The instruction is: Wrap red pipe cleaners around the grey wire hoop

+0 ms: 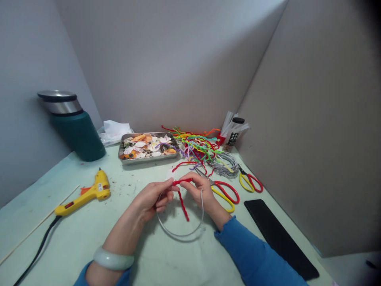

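In the head view, my left hand (159, 197) and my right hand (199, 190) meet over the middle of the table. A red piece of yarn (183, 206) runs between their pinched fingers, with one end hanging down. A grey wire ring (178, 237) passes through both hands and curves below them, just above the tabletop. My left fingers pinch the ring where the yarn crosses it. My right thumb and fingers grip the yarn's other stretch. The exact wrapping at the fingertips is partly hidden.
Behind my hands are a metal tray of shells (149, 158), colourful yarn (199, 147) and coiled wire (224, 165). Scissors (228, 190) and a black strip (276, 234) lie right. A yellow glue gun (86, 198), its cord and a green bottle (76, 135) are left.
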Motion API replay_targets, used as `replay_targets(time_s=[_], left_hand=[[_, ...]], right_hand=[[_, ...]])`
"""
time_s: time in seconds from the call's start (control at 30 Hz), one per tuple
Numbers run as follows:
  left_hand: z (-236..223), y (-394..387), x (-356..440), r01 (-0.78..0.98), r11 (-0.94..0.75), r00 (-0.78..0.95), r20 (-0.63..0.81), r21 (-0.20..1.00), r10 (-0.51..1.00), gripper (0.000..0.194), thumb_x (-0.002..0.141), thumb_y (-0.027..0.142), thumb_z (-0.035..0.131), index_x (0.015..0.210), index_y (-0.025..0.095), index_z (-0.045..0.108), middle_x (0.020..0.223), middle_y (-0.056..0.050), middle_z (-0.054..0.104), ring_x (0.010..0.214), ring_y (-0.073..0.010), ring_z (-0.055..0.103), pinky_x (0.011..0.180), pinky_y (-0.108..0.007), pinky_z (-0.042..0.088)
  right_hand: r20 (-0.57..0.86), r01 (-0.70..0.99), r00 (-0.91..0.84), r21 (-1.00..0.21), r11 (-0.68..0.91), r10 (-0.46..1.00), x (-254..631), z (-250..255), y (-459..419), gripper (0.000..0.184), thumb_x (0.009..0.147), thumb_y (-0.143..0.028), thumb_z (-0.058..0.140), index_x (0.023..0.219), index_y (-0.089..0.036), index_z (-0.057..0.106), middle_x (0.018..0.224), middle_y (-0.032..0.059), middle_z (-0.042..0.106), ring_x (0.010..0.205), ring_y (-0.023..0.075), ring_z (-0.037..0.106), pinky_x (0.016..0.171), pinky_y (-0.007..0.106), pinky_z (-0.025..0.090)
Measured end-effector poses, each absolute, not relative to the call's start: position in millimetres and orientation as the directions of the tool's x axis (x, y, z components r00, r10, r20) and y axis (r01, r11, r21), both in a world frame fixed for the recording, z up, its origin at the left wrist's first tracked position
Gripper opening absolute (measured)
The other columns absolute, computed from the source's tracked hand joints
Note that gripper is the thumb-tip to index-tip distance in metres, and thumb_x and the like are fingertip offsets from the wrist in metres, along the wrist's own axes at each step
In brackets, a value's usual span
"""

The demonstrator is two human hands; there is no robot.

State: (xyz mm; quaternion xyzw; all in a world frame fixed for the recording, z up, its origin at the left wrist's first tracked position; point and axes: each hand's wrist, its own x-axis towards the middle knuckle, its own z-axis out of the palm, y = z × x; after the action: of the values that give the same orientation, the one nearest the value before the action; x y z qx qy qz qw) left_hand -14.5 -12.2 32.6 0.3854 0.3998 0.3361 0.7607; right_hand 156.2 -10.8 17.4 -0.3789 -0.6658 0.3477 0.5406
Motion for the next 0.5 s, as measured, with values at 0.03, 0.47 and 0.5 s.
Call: replay_targets(time_s=[0.03,0.47,0.5], left_hand=[[31.7,-11.6,-15.4,-0.222,0.484,0.462,-0.345,0.847,0.817,0.035,0.074,0.044,0.063,0.078,0.009,0.063,0.051,0.003,0.051,0.031,-0.0003,0.023,0.031,-0.016,0.017],[29.7,-11.0,-12.6,-0.293,0.411,0.34,-0.307,0.863,0.889,0.026,0.066,0.032,0.074,0.072,0.011,0.06,0.06,0.003,0.053,0.034,0.0021,0.019,0.033,-0.016,0.01],[29.7,-11.4,-12.6,-0.286,0.397,0.338,-0.296,0.872,0.894,0.026,0.066,0.034,0.073,0.072,0.011,0.06,0.059,0.003,0.052,0.034,0.002,0.019,0.034,-0.016,0.009]], right_hand=[[0.464,0.13,-0.131,-0.868,0.479,0.876,156.3,17.7,-11.0,0.01,0.078,-0.031,0.064,0.077,-0.021,0.067,0.076,0.0022,0.063,0.073,0.0165,0.056,0.071,0.028,0.043],[0.447,0.147,-0.107,-0.876,0.459,0.888,154.3,14.7,-11.6,0.012,0.076,-0.032,0.065,0.076,-0.021,0.067,0.074,0.0028,0.063,0.071,0.0171,0.056,0.069,0.029,0.043],[0.442,0.142,-0.096,-0.88,0.452,0.892,154.0,14.2,-11.3,0.011,0.076,-0.032,0.065,0.075,-0.021,0.067,0.073,0.0027,0.063,0.071,0.0171,0.056,0.069,0.029,0.043]])
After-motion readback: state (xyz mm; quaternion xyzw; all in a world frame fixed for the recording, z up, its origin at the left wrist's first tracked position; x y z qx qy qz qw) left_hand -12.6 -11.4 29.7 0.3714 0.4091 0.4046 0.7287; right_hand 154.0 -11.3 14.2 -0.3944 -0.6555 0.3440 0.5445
